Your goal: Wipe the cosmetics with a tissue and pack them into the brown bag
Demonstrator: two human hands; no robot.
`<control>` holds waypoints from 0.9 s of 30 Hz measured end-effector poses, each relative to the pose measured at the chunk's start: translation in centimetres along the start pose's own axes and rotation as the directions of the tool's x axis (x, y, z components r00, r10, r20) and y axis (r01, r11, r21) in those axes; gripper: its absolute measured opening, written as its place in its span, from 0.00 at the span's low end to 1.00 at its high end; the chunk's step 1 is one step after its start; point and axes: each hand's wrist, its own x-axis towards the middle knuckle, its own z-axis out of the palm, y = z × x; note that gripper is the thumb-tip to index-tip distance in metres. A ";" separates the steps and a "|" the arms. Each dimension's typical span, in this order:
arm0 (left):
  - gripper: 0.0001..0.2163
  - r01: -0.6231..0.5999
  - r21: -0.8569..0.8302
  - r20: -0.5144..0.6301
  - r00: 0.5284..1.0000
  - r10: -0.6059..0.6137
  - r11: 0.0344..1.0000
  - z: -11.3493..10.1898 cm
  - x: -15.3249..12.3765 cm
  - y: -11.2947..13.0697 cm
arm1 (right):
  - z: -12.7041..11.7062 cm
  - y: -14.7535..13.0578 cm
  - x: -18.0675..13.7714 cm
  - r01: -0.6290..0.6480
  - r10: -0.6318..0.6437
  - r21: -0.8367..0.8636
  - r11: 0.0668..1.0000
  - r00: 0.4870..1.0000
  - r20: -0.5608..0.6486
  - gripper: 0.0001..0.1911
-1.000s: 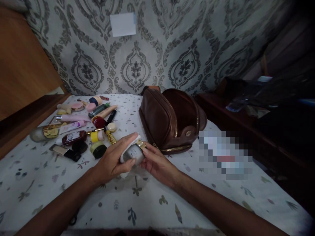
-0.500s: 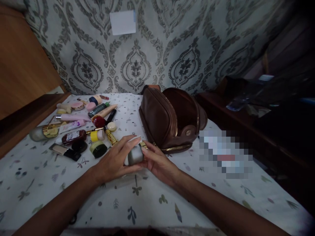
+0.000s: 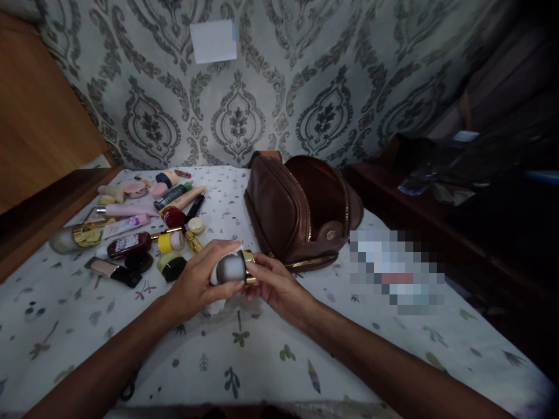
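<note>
Both my hands meet over the middle of the table around a small grey bottle with a gold cap (image 3: 231, 267). My left hand (image 3: 196, 285) is curled round its body, pressing a white tissue (image 3: 218, 273) against it. My right hand (image 3: 275, 288) pinches the gold cap end from the right. The bottle lies on its side, lifted slightly off the patterned tablecloth (image 3: 262, 355). Just behind my hands stands an open brown leather pouch (image 3: 288, 215) with gold zips.
Several cosmetics lie at the left: tubes, small jars, a dark red bottle (image 3: 128, 244), a green jar (image 3: 171, 265), a black compact (image 3: 114, 270). A wooden ledge (image 3: 48, 209) runs along the left. Dark furniture with clutter (image 3: 458, 180) fills the right.
The bottle has turned in my hands, its rounded base now facing me, and the tissue has slid round under my left fingers. Both hands have shifted slightly left.
</note>
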 end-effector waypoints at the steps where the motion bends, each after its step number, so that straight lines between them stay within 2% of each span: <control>1: 0.22 -0.018 0.014 -0.003 1.000 0.018 1.000 0.0 0.0 0.1 | 0.0 0.0 0.0 -0.011 0.011 -0.006 1.000 1.000 -0.003 0.20; 5: 0.17 -0.154 0.152 -0.038 0.986 0.162 0.976 0.0 0.3 0.7 | 0.0 0.1 0.2 -0.035 0.035 0.005 0.999 0.999 -0.014 0.21; 11: 0.11 -0.382 0.347 -0.044 0.906 0.422 0.856 0.0 0.5 1.3 | 0.1 0.2 0.1 -0.023 0.027 0.087 0.996 0.999 -0.037 0.20; 15: 0.09 -0.464 0.385 0.018 0.868 0.496 0.798 0.0 0.4 1.6 | 0.1 0.3 0.1 -0.022 0.031 0.161 0.987 0.998 -0.056 0.17; 17: 0.09 -0.469 0.388 0.011 0.863 0.505 0.793 0.0 0.4 1.9 | 0.2 0.3 0.1 -0.032 0.042 0.187 0.982 0.998 -0.050 0.18; 20: 0.12 -0.426 0.384 -0.039 0.879 0.476 0.819 -0.2 0.6 2.1 | 0.4 0.2 0.1 -0.033 0.042 0.193 0.981 0.998 -0.042 0.19; 22: 0.16 -0.346 0.367 -0.064 0.917 0.394 0.864 -0.4 0.7 1.9 | 0.4 0.1 0.1 -0.005 0.010 0.153 0.988 0.999 -0.034 0.19; 25: 0.22 -0.166 0.282 -0.076 0.978 0.195 0.945 -0.7 0.6 1.5 | 0.4 0.2 0.0 0.059 -0.059 0.066 0.996 0.998 -0.002 0.18; 27: 0.25 -0.002 0.194 -0.072 0.997 0.016 0.981 -0.7 0.5 1.4 | 0.4 0.2 -0.1 0.122 -0.123 0.020 0.992 0.992 0.006 0.18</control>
